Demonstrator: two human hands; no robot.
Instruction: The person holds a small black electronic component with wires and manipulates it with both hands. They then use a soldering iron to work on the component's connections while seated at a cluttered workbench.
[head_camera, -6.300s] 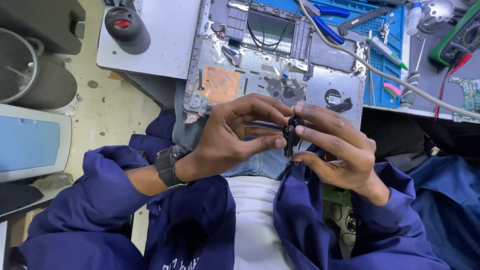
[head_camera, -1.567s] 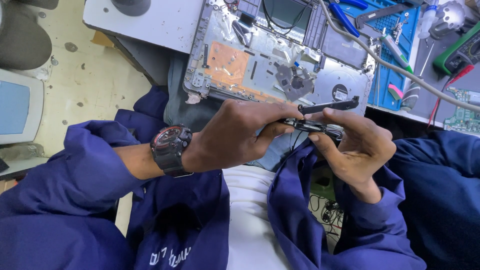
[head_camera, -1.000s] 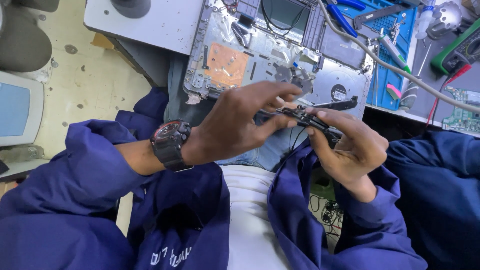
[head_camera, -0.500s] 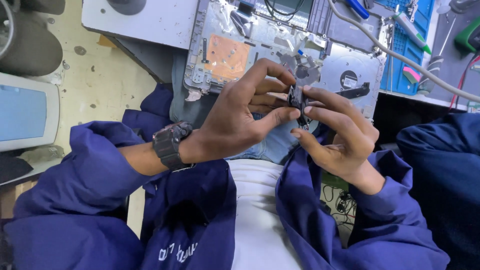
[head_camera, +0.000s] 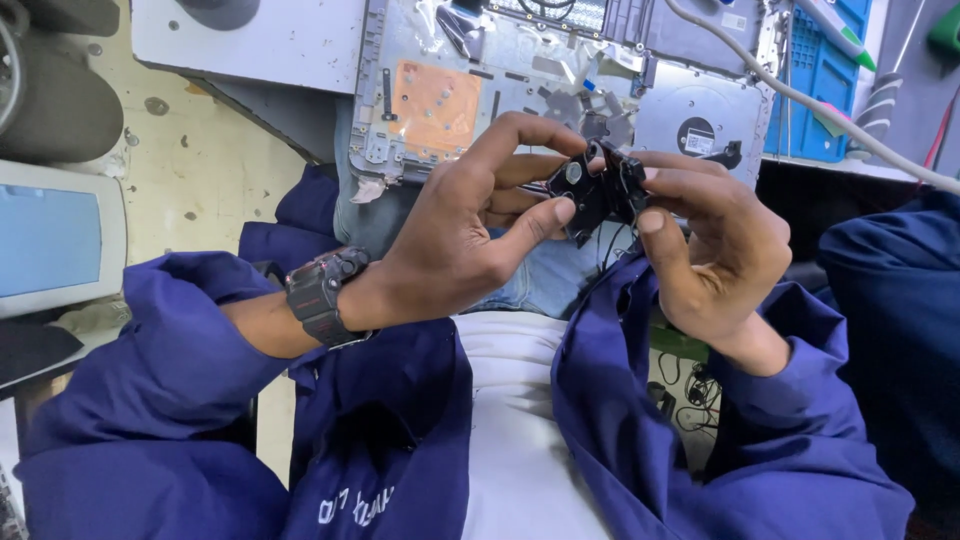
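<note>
A small black part (head_camera: 597, 190) with thin wires hanging from it is held up between both my hands, close above my lap. My left hand (head_camera: 470, 235) pinches its left side with thumb and fingers; a dark watch sits on that wrist. My right hand (head_camera: 715, 245) grips its right side, fingers curled over the top. Just beyond the hands lies an opened laptop chassis (head_camera: 560, 80), its inside facing up, with an orange patch (head_camera: 435, 100) on the left.
A blue parts tray (head_camera: 825, 85) stands at the back right, crossed by a white cable (head_camera: 800, 95). A white board (head_camera: 260, 40) lies left of the chassis. A light-blue screen device (head_camera: 55, 240) sits at the far left. Another blue sleeve (head_camera: 895, 320) is at right.
The black part was held flat and stretched out between my hands a second ago; now it is turned upright and gathered close between my fingertips. The view has shifted slightly.
</note>
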